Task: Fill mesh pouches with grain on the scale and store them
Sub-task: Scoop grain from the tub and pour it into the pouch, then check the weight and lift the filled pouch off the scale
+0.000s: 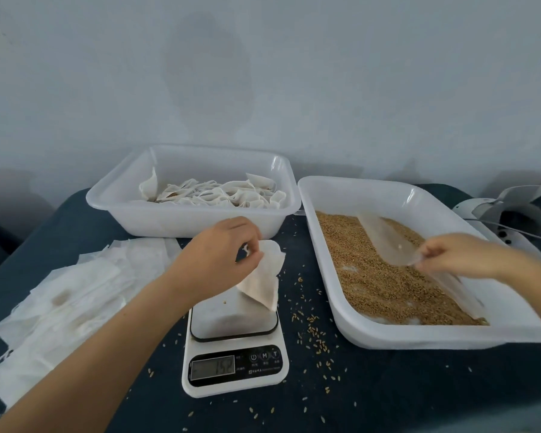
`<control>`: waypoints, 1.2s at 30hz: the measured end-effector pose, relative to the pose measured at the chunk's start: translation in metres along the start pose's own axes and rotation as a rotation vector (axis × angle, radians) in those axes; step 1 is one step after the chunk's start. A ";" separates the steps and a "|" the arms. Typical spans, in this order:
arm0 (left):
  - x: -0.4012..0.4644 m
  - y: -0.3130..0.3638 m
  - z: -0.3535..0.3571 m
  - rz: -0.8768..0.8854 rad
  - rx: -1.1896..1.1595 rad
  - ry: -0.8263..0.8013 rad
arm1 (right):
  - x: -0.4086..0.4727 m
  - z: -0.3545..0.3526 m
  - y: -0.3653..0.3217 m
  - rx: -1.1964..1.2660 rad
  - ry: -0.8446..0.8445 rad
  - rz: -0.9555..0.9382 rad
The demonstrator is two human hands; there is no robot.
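Nearest to us, loose grains (313, 332) lie scattered on the dark tabletop (388, 385) beside the scale (235, 348), whose display is lit but too blurred to read.

Left of the scale we see a pile of flat empty pouches (63, 295), thin and floppy, drawstrings trailing off the near edge.

Over the scale platform the left hand (216, 254) pinches the top edge of one pouch (263, 276) between thumb and fingertips, its grip pressed together on the cloth. The pouch hangs slack, its long axis tilted, mouth up toward the far side, bottom corner resting on the platform. We judge it very light, soft and shapeless, so it should be held at the rim and kept open, or grain will spill.

To the right, the right hand (456, 254) pinches the near end of a clear scoop (391, 242) lying in the grain tray (419, 339). The scoop's long axis runs far-left to near-right, open end pointing far-left. It looks stiff, light and smooth, possibly slippery.

The wheat grain (372, 276) covers most of the tray floor and will pour freely.

Farthest, the storage tray (175, 220) holds filled pouches (213, 195).
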State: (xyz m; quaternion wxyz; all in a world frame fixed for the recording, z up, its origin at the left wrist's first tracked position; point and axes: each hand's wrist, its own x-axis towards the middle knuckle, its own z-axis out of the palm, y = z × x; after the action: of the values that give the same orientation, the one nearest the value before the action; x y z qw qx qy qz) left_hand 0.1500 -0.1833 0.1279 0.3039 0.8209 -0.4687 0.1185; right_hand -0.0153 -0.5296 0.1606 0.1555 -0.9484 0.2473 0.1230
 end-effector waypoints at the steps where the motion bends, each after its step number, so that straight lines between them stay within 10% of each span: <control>1: 0.000 0.000 -0.002 0.001 0.005 -0.012 | 0.003 0.011 0.006 -0.035 -0.027 0.041; 11: 0.001 0.000 -0.021 -0.111 -0.124 -0.119 | 0.008 0.030 0.000 -0.247 -0.066 0.116; 15: 0.003 0.000 -0.028 -0.104 -0.142 -0.079 | -0.018 0.006 -0.065 0.054 0.227 -0.230; 20: 0.002 0.000 -0.032 -0.085 -0.141 -0.015 | -0.029 0.016 -0.175 0.168 0.103 -0.595; 36: -0.012 -0.034 -0.019 -0.211 0.013 -0.029 | 0.023 0.066 -0.251 -0.064 0.188 -0.704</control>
State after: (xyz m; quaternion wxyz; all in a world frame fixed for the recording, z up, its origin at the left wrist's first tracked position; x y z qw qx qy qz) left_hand 0.1735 -0.1504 0.1240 0.3026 0.8692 -0.3833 0.0768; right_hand 0.1213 -0.3077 0.1514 0.1350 -0.9870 -0.0849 -0.0182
